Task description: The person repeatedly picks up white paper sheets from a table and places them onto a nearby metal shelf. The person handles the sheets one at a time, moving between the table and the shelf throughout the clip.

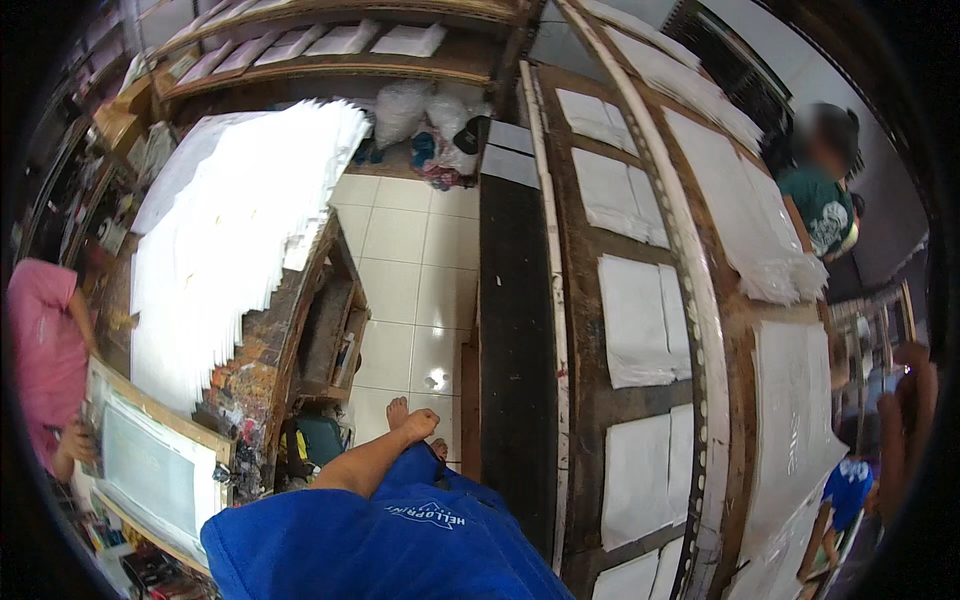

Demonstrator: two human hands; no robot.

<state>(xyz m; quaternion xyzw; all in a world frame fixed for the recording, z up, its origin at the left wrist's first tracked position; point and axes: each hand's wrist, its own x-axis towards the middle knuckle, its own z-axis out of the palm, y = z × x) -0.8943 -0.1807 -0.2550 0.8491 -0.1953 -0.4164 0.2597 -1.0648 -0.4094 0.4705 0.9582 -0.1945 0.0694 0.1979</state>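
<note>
My left hand [418, 425] hangs in front of my blue shirt, above my bare feet [398, 410], with its fingers curled into a loose fist. Nothing sticks out of it. A dark, blurred hand [908, 420], which looks like my raised right hand, shows at the right rim; its fingers are too dim to read. Close by it lie white sheets in clear plastic [790, 430] on a wooden shelf. To my left, a large fanned stack of white sheets [235, 220] covers a paint-stained table [265, 385].
A person in pink [45, 350] holds a framed screen [150, 465] at the left. Racks with more white sheets [640, 320] line the right, beside a long black board [515, 350]. Tiled floor [400, 270] runs between. People in green [825, 205] and blue [848, 495] are beyond the racks.
</note>
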